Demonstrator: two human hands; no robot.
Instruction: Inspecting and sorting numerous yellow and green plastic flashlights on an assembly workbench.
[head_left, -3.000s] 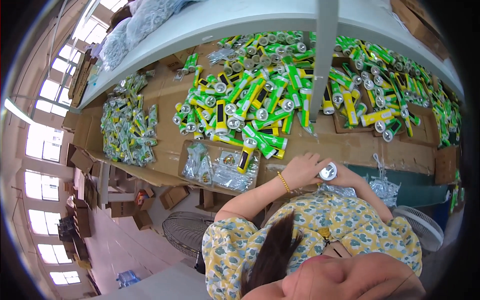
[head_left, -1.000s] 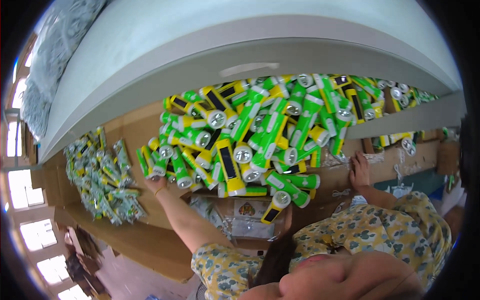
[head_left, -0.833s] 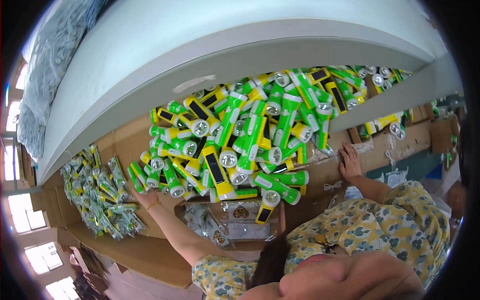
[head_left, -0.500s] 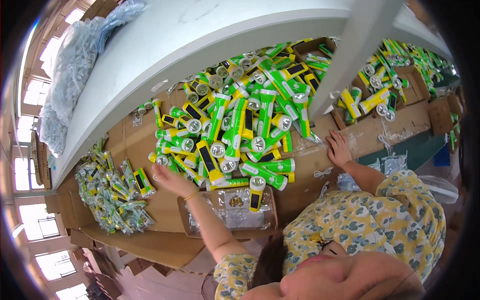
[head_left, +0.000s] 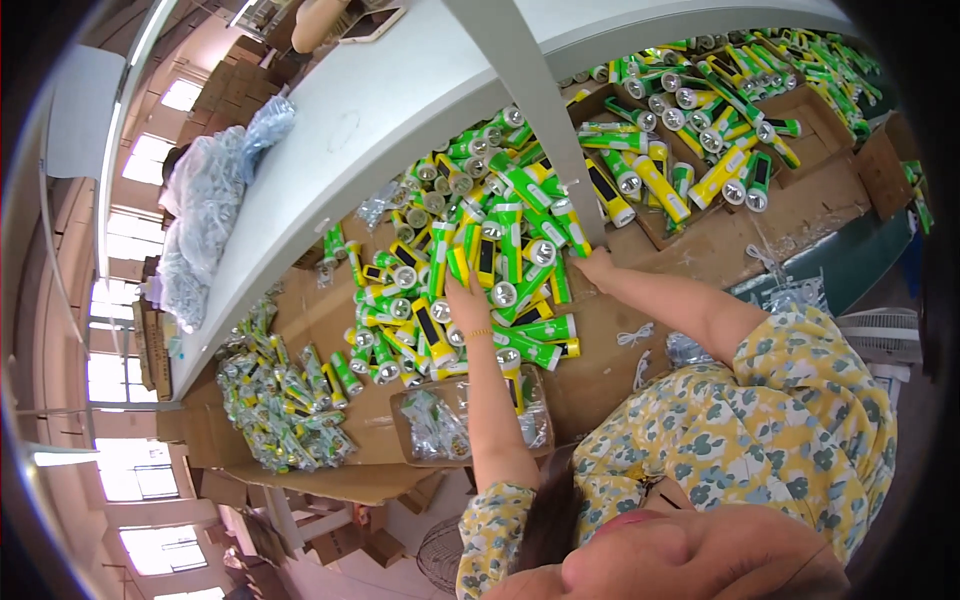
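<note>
Green, yellow and white flashlights (head_left: 510, 240) lie heaped across the cardboard-covered table in front of me. My left hand (head_left: 466, 303) reaches into the middle of the heap, its fingers closed around the lower end of a yellow-and-green flashlight (head_left: 457, 263). At the heap's right edge, beside the grey post, my right hand (head_left: 594, 265) has its fingers at the lower end of another green-and-yellow flashlight (head_left: 571, 226), which looks to be in a clear bag. Its fingertips are partly hidden there.
A shallow cardboard tray (head_left: 402, 440) holds clear plastic bags near me. Bagged flashlights (head_left: 285, 400) are piled at the left. A grey post (head_left: 535, 95) and white shelf (head_left: 370, 110) stand over the heap. White cables (head_left: 636, 334) lie at the right; open boxes (head_left: 815, 130) hold more flashlights.
My left hand has moved right, from the heap's left edge onto a flashlight in its middle. My right hand has left the cardboard and moved to the bagged flashlight by the post. The view has shifted.
</note>
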